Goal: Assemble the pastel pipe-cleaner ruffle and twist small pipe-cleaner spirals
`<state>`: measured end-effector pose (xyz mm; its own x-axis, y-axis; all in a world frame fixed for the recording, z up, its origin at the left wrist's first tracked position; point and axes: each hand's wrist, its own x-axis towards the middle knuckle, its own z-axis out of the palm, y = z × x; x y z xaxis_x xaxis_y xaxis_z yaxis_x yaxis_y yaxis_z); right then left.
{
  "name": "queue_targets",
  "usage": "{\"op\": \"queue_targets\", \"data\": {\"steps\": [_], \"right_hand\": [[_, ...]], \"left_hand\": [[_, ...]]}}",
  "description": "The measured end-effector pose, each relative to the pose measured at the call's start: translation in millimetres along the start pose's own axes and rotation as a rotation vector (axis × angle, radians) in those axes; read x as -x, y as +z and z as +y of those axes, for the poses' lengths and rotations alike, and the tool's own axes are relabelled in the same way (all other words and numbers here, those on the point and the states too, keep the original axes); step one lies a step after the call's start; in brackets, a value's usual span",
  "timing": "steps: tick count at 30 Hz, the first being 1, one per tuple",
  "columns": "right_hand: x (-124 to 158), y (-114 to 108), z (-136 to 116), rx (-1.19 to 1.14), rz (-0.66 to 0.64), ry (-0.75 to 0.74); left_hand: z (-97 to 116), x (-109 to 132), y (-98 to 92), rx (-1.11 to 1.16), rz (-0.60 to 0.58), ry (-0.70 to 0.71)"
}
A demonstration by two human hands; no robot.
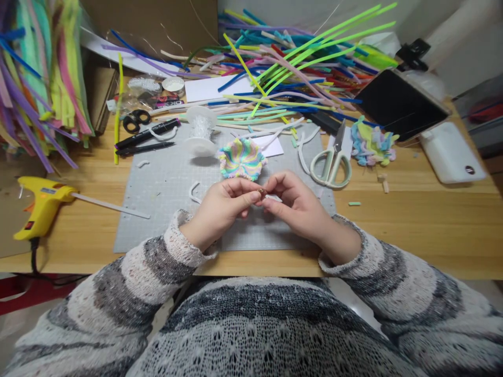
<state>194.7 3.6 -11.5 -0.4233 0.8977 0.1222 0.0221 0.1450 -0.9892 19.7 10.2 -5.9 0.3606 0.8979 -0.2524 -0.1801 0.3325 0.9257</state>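
Note:
My left hand [230, 203] and my right hand [296, 205] meet over the grey cutting mat [157, 225], fingertips pinched close together. Between them is a small brownish piece [262, 192], mostly covered by the fingers; its kind is unclear. A small white piece [274, 198] shows at the thumb and fingers of my right hand. Just beyond the hands lies a ruffled pastel flower shape [241, 158] made of striped fuzzy stems. To its left stands a spool of clear thread [200, 131].
A yellow glue gun [45, 204] lies at left with its stick pointing inward. Scissors [332, 165] rest right of the hands, near a pastel ruffled bundle [372, 142]. Pipe cleaners [291, 73] pile up at the back. A dark tablet [401, 102] stands at right.

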Motion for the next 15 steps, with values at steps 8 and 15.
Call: {"op": "queue_targets", "data": {"steps": [8,15], "right_hand": [[-0.7,-3.7,3.4,0.147,0.091,-0.037],[-1.3,-5.9,-2.2,0.308,0.070,-0.094]], "left_hand": [[-0.3,3.2,1.5,-0.072,0.011,0.101],[0.1,5.4,1.3,-0.232,0.031,0.225]]}}
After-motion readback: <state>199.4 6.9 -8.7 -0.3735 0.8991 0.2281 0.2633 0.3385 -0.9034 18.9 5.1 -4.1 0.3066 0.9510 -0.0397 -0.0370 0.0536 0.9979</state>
